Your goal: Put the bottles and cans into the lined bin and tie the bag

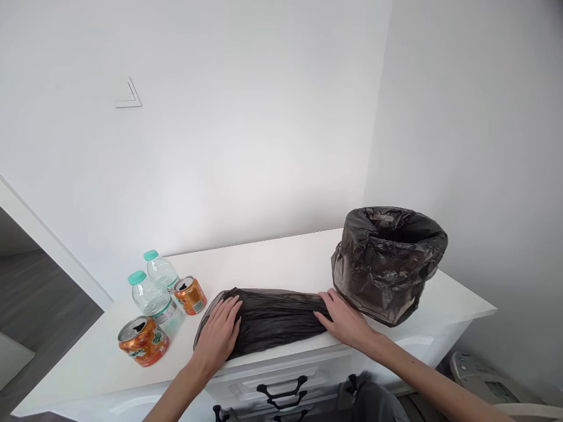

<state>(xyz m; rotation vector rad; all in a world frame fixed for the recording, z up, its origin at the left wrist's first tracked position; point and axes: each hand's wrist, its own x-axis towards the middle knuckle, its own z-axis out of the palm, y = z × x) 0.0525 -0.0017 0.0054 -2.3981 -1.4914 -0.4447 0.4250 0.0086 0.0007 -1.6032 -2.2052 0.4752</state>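
Note:
A black plastic garbage bag (281, 322) lies spread out, gathered in folds, along the front of the white dresser top. My left hand (220, 328) rests flat on its left end, fingers stretched out and close together. On the right end lies my right hand (345, 319), its fingers extended and the thumb apart from them. Just beyond my right hand stands a bin lined with a black bag (382, 275), its mouth open and the bag folded over the rim. The bin's own body is hidden under the plastic.
Left of my left hand stand two orange soda cans, a nearer can (143, 341) and a farther can (190, 295). Two clear bottles with teal caps, a front bottle (152, 299) and a rear bottle (162, 271), stand beside them. White walls border the dresser top (264, 264).

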